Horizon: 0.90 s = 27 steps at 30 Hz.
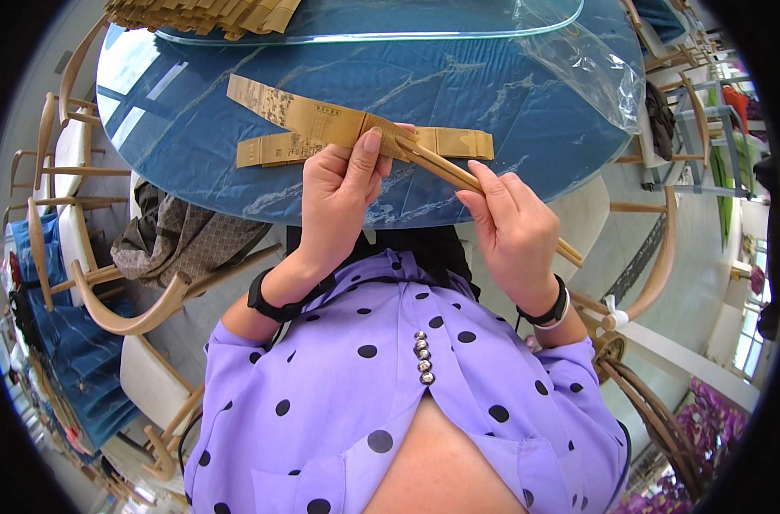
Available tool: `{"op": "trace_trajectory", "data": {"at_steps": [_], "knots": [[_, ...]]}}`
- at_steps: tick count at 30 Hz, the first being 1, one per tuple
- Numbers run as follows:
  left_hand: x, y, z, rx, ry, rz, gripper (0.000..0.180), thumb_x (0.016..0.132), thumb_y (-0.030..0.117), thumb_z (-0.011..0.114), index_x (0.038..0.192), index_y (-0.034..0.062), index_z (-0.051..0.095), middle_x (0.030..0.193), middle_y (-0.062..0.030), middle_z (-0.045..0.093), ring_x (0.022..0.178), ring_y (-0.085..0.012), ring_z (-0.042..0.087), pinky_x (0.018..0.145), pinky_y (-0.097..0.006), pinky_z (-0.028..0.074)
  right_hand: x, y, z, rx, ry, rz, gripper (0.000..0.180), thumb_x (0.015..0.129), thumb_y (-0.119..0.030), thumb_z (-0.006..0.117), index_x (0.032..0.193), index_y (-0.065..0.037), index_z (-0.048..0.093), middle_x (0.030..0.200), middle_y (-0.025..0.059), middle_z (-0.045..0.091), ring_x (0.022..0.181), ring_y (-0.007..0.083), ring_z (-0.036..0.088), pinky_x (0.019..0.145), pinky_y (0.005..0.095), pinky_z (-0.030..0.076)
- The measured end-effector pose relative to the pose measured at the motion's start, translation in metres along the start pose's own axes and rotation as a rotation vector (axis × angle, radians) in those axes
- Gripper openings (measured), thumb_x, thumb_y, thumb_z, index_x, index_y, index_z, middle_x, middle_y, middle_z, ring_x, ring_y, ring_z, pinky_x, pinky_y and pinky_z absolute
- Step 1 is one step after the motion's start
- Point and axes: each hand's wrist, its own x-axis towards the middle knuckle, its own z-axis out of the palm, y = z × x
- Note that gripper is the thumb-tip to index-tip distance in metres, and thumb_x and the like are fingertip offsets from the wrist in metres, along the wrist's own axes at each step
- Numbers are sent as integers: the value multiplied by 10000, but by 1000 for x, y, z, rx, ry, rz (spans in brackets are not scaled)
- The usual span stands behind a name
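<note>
My left hand [340, 190] pinches a brown printed paper chopstick sleeve [325, 122] between thumb and fingers, over the table's near edge. A pair of wooden chopsticks [445, 170] slants down to the right, its upper end at the sleeve's right-hand opening. How far the sticks reach inside is hidden. Closed around their middle are the fingers of my right hand [517, 224]; the lower ends stick out below it. Beneath the held sleeve, more brown paper sleeves [463, 144] lie flat on the blue table [501, 94], partly covered by it and my left hand.
A heap of brown paper sleeves [206, 15] rests at the far left, by a glass turntable [390, 39]. Clear crumpled plastic [600, 77] lies at the far right. Wooden chairs [128, 321] surround the table, one with a patterned brown cloth item [180, 236] on it.
</note>
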Motion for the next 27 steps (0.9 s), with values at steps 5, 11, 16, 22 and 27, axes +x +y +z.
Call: {"op": "trace_trajectory", "data": {"at_steps": [5, 11, 16, 22, 27], "knots": [[-3, 2, -3, 5, -16, -134, 367, 1054, 297, 601, 993, -32, 753, 654, 34, 573, 519, 6, 361, 452, -197, 252, 0, 1, -2, 43, -35, 16, 333, 899, -233, 760, 1124, 4, 697, 745, 69, 570, 601, 222, 592, 512, 343, 474], [-3, 2, 1, 194, -51, -100, 358, 1031, 276, 641, 863, -13, 769, 616, 33, 588, 543, -12, 440, 477, -207, 311, 3, -2, -3, 15, -29, 16, 314, 896, -224, 763, 1109, 0, 707, 726, 68, 567, 587, 218, 585, 504, 341, 468], [-5, 4, -1, 248, -69, -113, 291, 1014, 234, 665, 898, -9, 778, 641, 23, 617, 599, -32, 497, 546, -208, 382, 4, 3, -7, 140, -87, 68, 300, 895, -214, 762, 1096, 3, 714, 708, 69, 560, 575, 221, 576, 499, 345, 458], [-8, -8, 9, 198, -139, 9, 287, 1035, 237, 634, 939, -5, 754, 704, 22, 625, 566, 1, 439, 504, -179, 312, 5, -3, -3, 145, -55, 57, 302, 899, -208, 757, 1109, 3, 707, 713, 71, 560, 577, 225, 576, 502, 350, 457], [-8, -1, 3, 50, 12, -89, 380, 1094, 300, 511, 1091, -38, 685, 671, 38, 519, 498, 7, 291, 430, -184, 233, 2, -2, -3, 78, -33, 49, 314, 895, -214, 762, 1123, -5, 705, 717, 64, 554, 579, 222, 574, 504, 346, 459]]}}
